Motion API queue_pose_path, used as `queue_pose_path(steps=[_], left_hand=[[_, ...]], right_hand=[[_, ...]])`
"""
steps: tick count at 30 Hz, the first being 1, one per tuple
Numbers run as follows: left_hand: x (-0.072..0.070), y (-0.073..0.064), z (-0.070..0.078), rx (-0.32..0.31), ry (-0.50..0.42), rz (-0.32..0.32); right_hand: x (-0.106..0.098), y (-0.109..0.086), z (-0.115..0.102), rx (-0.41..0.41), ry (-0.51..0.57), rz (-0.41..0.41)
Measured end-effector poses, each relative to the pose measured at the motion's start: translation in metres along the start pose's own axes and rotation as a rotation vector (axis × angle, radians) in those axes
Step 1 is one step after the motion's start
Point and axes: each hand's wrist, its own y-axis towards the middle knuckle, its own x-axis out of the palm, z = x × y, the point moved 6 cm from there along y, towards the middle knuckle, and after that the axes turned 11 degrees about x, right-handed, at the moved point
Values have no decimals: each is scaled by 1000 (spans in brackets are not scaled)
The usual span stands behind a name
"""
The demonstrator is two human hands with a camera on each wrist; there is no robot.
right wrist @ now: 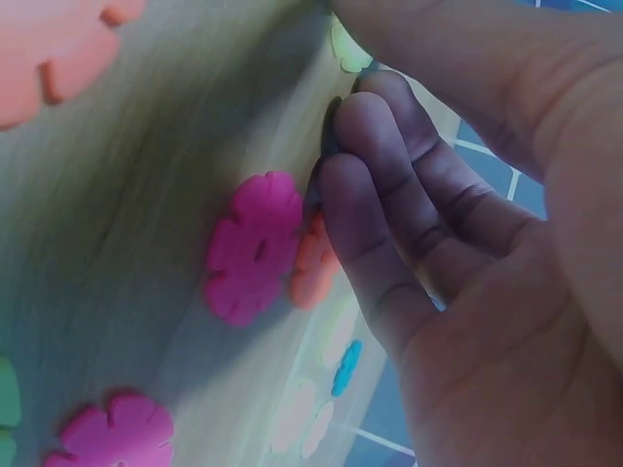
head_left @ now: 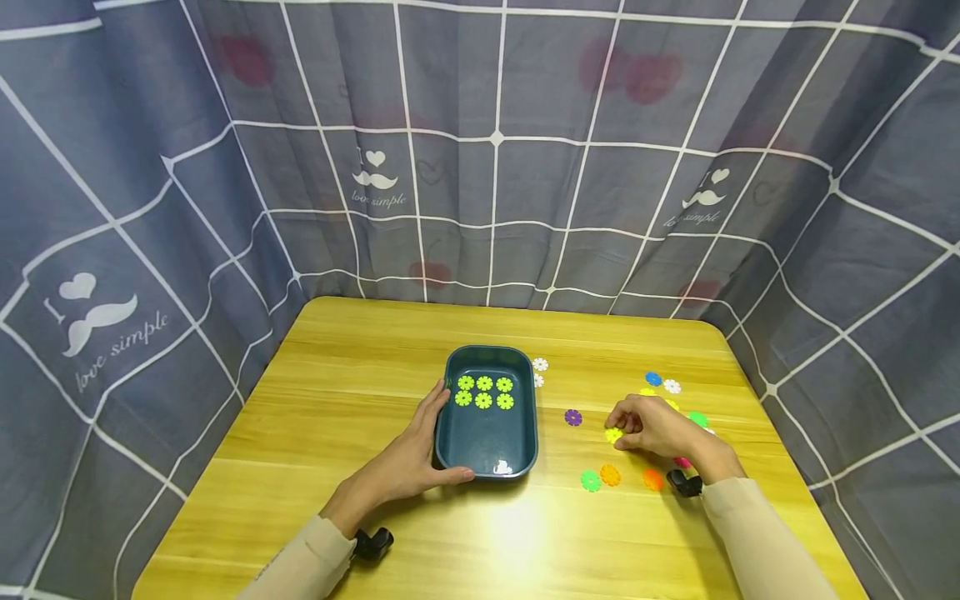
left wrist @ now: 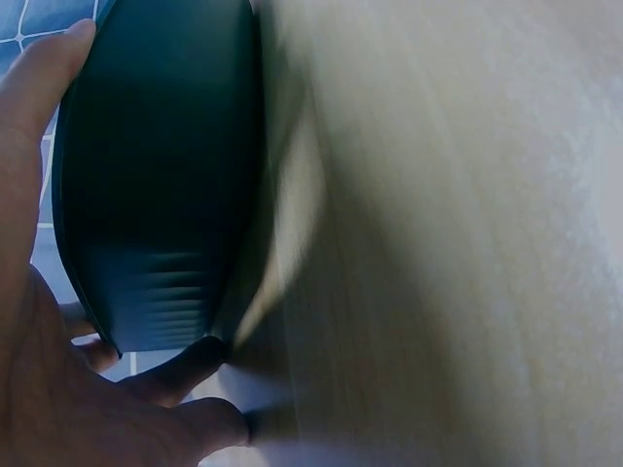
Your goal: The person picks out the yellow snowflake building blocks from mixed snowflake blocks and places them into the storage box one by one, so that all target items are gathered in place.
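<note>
A grey checked curtain [head_left: 450, 192] surrounded your table [head_left: 315, 400] on its far side and both flanks. On the wood-grained top, near the middle, sat the dark teal tray [head_left: 487, 440], its long side running away from you.

Your left hand [head_left: 408, 458] held the tray at its near left corner, the grip spread wide: the thumb lay along the near rim and the fingers rested against the left wall. Your right hand [head_left: 660, 429] was well to the right of the tray, low over the table, its grip narrow, thumb and fingertips pinching a yellow disc [head_left: 612, 436]. You could not tell whether that notched disc had left the wood.

Inside the tray, toward its far end, six yellow-green discs [head_left: 483, 401] lay flat in two rows of three. Two white discs [head_left: 540, 364] lay just beside the tray's far right side. A purple disc [head_left: 573, 417] lay between the tray and your right hand. Nearer you were a green disc [head_left: 591, 481] and an orange-yellow disc [head_left: 611, 475], side by side, then an orange disc [head_left: 653, 480]. A pink disc [head_left: 682, 462] peeked out by your right hand, and a blue disc [head_left: 653, 378] lay beyond it.
</note>
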Motion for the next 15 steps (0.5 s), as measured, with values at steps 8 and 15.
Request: queue_pose_path(steps=[8,15], left_hand=[[0,0,0,7,6,-2],[0,0,0,9,5,0]], right_hand=[[0,0,-1,-1,-8,3],[2,0,-2,-13,-22,9]])
